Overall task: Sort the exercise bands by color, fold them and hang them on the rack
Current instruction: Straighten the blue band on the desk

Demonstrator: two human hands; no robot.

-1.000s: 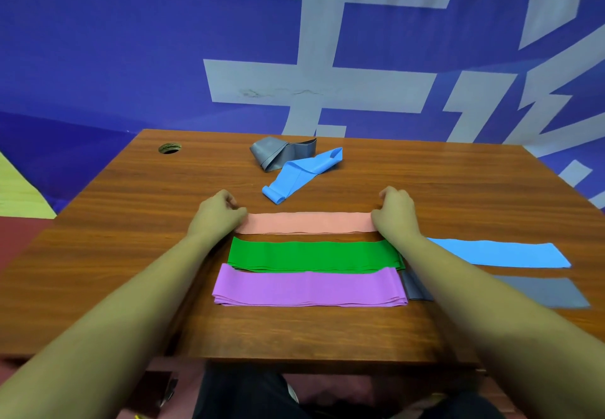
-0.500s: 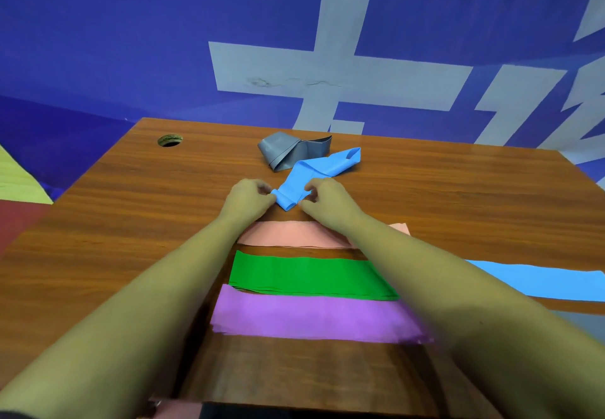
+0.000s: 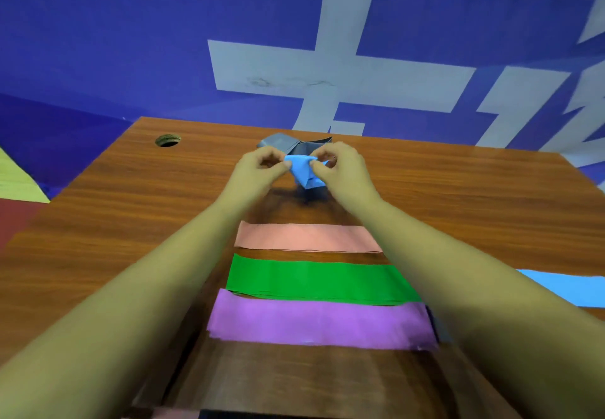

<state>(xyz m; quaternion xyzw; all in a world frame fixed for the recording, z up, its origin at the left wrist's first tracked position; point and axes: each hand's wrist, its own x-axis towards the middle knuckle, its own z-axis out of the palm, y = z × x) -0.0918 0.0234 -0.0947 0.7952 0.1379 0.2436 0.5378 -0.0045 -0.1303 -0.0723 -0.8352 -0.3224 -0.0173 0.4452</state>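
Both hands hold a crumpled light blue band (image 3: 304, 172) just above the far middle of the wooden table (image 3: 98, 222). My left hand (image 3: 262, 170) pinches its left edge and my right hand (image 3: 337, 166) pinches its right edge. Behind them lies a crumpled grey band (image 3: 281, 144), partly hidden by the hands. Nearer to me, three folded bands lie flat in parallel rows: pink (image 3: 307, 238), green (image 3: 314, 279), purple (image 3: 320, 320). Another flat light blue band (image 3: 569, 287) lies at the right edge of view.
A round cable hole (image 3: 168, 140) sits in the table's far left corner. A blue banner with white shapes (image 3: 327, 58) hangs behind the table. No rack is in view.
Both hands left the pink band, moved forward to the crumpled light blue band, took hold of it and lifted it off the table.
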